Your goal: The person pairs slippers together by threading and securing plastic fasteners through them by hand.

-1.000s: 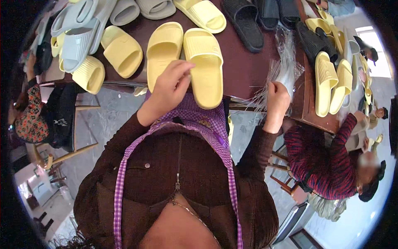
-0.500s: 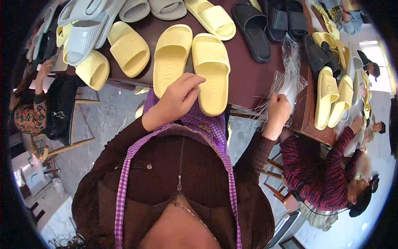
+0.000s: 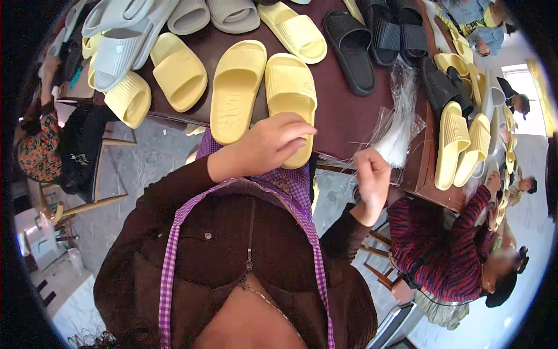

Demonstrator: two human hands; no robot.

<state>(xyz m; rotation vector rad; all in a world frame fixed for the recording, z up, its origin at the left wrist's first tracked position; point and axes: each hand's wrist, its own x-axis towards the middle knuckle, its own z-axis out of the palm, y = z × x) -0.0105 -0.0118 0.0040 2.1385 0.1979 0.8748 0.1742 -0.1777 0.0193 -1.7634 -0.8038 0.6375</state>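
Observation:
Two yellow slide slippers lie side by side at the table's near edge, the left slipper (image 3: 232, 110) and the right slipper (image 3: 290, 84). My left hand (image 3: 270, 145) is over the heel of the right one, fingers curled together; what they hold, if anything, is hidden. My right hand (image 3: 373, 177) is closed in a pinch at the table edge, just below a bundle of thin clear plastic strands (image 3: 398, 136). Fine loose strands stick out beside its fingertips, but I cannot make out whether one is in them.
More yellow slippers (image 3: 180, 72), grey slippers (image 3: 232, 14) and black slippers (image 3: 351, 52) cover the far side of the dark red table (image 3: 343, 122). Another yellow pair (image 3: 453, 139) lies at the right. A person in a striped top (image 3: 433, 250) sits close on my right; another person sits at left.
My right hand has moved down and left, away from the strand bundle. My left hand has shifted right and lower over the right slipper's heel. The whole view has shifted slightly.

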